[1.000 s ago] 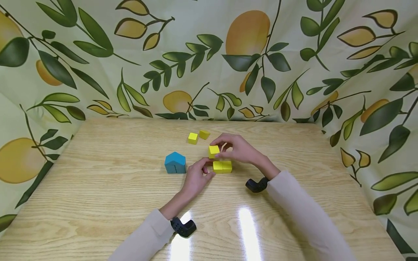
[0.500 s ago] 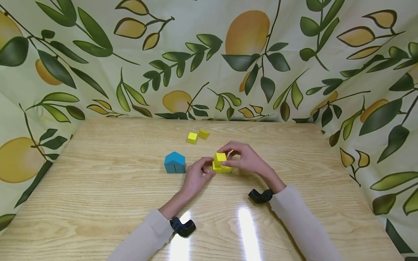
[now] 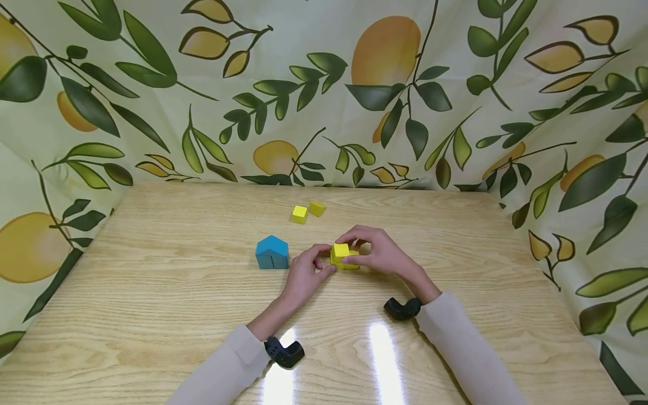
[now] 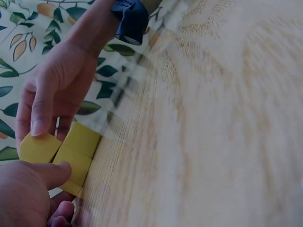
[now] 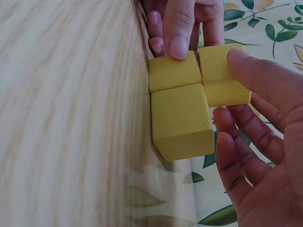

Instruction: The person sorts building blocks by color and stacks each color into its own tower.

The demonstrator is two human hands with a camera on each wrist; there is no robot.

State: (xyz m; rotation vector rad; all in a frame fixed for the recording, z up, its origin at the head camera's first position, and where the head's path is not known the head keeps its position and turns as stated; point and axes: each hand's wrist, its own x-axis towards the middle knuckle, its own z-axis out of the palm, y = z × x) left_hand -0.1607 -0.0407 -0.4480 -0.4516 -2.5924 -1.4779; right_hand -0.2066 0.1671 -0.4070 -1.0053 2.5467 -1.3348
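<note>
In the head view my right hand (image 3: 378,251) pinches a small yellow block (image 3: 340,251) between thumb and fingers. That block sits right over the left one of two yellow blocks standing side by side. The right wrist view shows the lower left block (image 5: 174,74) and the lower right block (image 5: 182,113) lined up on the table, the held block against the left one. My left hand (image 3: 305,274) holds the lower left block, its thumb on the front face and fingers behind. Part of the lower pair is hidden by the right thumb.
A blue house shape (image 3: 271,253) made of fitted blocks stands left of the hands. Behind are a yellow cube (image 3: 299,215) and a yellow wedge-like block (image 3: 317,208). A fruit-print cloth (image 3: 304,112) rises behind the wooden table (image 3: 177,292).
My right hand has brought the yellow block forward and down, from behind the lower pair to over its left block. The left hand has stayed in place.
</note>
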